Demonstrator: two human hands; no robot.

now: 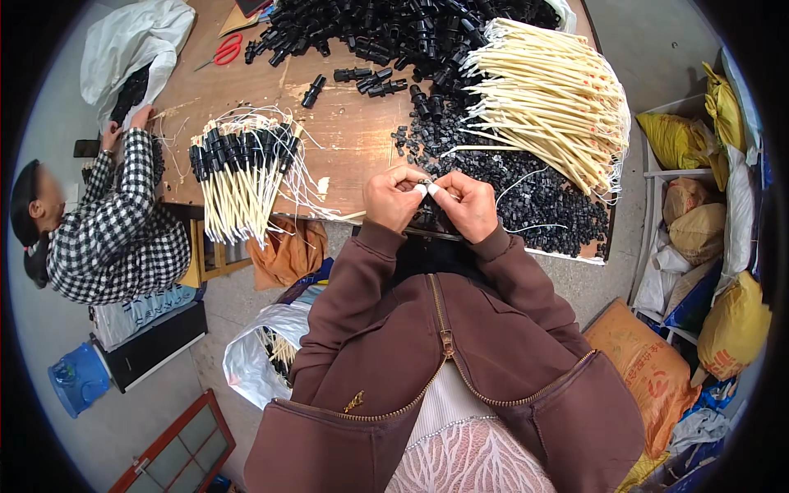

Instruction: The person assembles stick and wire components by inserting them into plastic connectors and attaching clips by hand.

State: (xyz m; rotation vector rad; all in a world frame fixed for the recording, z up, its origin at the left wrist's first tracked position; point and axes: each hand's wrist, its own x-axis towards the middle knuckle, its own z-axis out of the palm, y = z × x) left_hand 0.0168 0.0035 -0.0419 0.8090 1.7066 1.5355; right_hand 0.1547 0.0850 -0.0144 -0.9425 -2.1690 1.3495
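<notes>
My left hand (391,199) and my right hand (470,205) meet at the table's near edge, thumbs and forefingers pinched together. White coverings show on both thumb tips. Whatever lies between the fingertips is tiny and dark, too small to make out. A cream tube end (352,216) pokes out beside my left wrist; whether that hand holds it I cannot tell. Around and right of my hands spreads a heap of small black plastic pieces (534,201). A white wire (519,178) curves over them near my right hand. Beyond lies a stack of cream-sleeved wires (546,103).
Left on the table (353,119) is a bundle of cream-sleeved wires with black sockets (242,168). Black sockets (386,33) pile up at the back, near red scissors (228,49). A co-worker (107,222) reaches into a white sack (136,49). Sacks (645,366) stand at right.
</notes>
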